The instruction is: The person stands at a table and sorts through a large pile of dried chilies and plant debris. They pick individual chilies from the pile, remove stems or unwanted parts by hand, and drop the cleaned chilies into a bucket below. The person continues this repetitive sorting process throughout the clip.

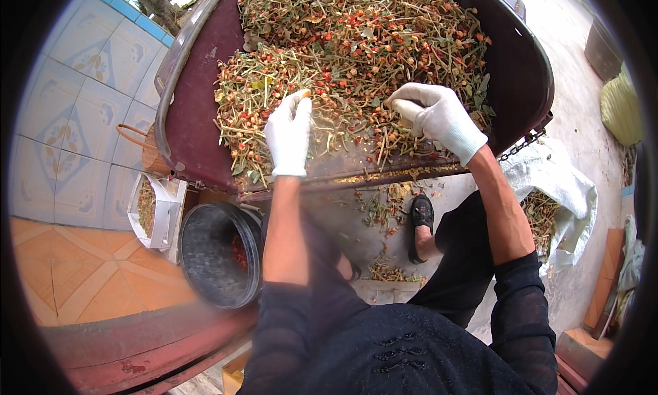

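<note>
A large heap of plant stems with small red and orange pods [360,40] fills a dark maroon metal cargo bed [198,102]. My left hand [292,133], in a white glove with stained fingertips, is over the near left part of the heap, its thumb and forefinger close together; whether something small is between them cannot be told. My right hand [434,112], gloved alike, is bent over the heap's right side with its fingertips together; what they may pinch is too small to tell. Between the hands, bare metal shows with scattered stems and yellow seeds along the bed's near edge.
A black bucket [205,256] with red bits inside stands at the lower left, beside a white container [167,225] of plant bits. A white woven sack [576,189] with more stems lies at the right, near a chain [523,143]. Loose stems litter the floor by my feet.
</note>
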{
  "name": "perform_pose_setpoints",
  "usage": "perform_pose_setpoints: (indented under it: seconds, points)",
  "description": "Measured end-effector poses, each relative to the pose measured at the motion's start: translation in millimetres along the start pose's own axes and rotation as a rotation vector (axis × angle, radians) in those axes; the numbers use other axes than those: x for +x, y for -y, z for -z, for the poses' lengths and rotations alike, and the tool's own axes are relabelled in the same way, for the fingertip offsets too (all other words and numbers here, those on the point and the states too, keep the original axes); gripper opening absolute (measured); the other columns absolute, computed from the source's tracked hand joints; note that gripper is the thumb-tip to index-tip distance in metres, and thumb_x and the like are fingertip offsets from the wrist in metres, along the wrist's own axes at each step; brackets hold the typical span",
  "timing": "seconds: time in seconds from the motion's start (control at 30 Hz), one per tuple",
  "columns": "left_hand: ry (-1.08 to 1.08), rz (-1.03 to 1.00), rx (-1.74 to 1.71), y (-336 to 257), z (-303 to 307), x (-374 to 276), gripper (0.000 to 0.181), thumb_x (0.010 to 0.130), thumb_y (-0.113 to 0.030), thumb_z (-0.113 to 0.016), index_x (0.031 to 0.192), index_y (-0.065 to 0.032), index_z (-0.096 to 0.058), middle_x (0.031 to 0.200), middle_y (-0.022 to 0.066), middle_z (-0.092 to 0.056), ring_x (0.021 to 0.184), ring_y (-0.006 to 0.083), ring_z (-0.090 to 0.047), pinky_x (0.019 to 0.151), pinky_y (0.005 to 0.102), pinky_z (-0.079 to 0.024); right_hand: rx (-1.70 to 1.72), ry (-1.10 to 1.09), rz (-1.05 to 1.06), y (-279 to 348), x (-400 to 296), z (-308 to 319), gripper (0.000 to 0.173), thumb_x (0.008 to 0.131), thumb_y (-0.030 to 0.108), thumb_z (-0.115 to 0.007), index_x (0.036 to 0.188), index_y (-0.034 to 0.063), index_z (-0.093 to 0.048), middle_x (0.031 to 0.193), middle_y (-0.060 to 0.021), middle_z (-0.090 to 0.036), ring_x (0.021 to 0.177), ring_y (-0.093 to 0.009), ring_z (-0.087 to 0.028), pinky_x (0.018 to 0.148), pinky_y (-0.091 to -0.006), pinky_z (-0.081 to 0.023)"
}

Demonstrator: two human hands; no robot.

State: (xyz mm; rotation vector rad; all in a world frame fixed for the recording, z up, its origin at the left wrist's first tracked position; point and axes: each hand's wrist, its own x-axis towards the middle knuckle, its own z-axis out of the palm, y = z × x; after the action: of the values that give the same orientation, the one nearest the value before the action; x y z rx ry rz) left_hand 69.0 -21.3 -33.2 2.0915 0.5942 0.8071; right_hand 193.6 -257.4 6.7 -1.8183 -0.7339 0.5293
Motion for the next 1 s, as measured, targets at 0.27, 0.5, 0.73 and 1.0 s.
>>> perform_pose_setpoints:
  seconds: [0.27, 0.5, 0.73, 1.0]
  points:
    - [0.324, 0.220, -0.315, -31, -14, -21, 0.025, 0.097, -0.025, -0.063, 0.109, -0.0045, -0.071, 0.067, -0.0069, -0.056, 0.053, -0.0013, -0.043, 0.047, 0.0178, -0.032, -0.387, -0.001, 0.220, -14, 5, -18, 0.019, 0.087, 0.024, -0.070, 0.098, 0.0086, -0.073, 0.078, -0.0135, -0.070, 0.070, -0.030, -0.068, 0.067, -0.0369, -0.054]
    - [0.473, -0.132, 0.334, -23, -39, -39, 0.025, 0.088, -0.028, -0.066, 0.106, -0.0123, -0.072, 0.083, 0.0072, -0.073, 0.074, 0.0194, -0.069, 0.070, 0.0325, -0.053, -0.218, -0.076, 0.041, -5, 7, -10, 0.021, 0.089, 0.022, -0.071, 0.100, 0.0036, -0.072, 0.081, -0.0163, -0.069, 0.070, -0.025, -0.067, 0.066, -0.0348, -0.053]
    - [0.397, -0.136, 0.237, -25, -48, -40, 0.019, 0.088, -0.026, -0.066, 0.097, -0.0101, -0.071, 0.080, 0.0067, -0.071, 0.072, 0.0185, -0.068, 0.068, 0.0324, -0.052, -0.124, -0.039, -0.004, 2, 3, -11, 0.020, 0.092, 0.020, -0.069, 0.103, 0.0027, -0.071, 0.071, -0.0085, -0.066, 0.054, -0.013, -0.059, 0.054, -0.0299, -0.048]
    - [0.327, 0.121, -0.241, -31, -37, -32, 0.018, 0.088, -0.020, -0.068, 0.098, -0.0060, -0.071, 0.074, -0.0002, -0.066, 0.066, 0.0052, -0.056, 0.064, 0.0248, -0.047, -0.068, -0.070, 0.030, -5, 4, -8, 0.019, 0.094, 0.018, -0.067, 0.106, 0.0044, -0.070, 0.071, -0.0042, -0.064, 0.055, -0.010, -0.056, 0.054, -0.0273, -0.047]
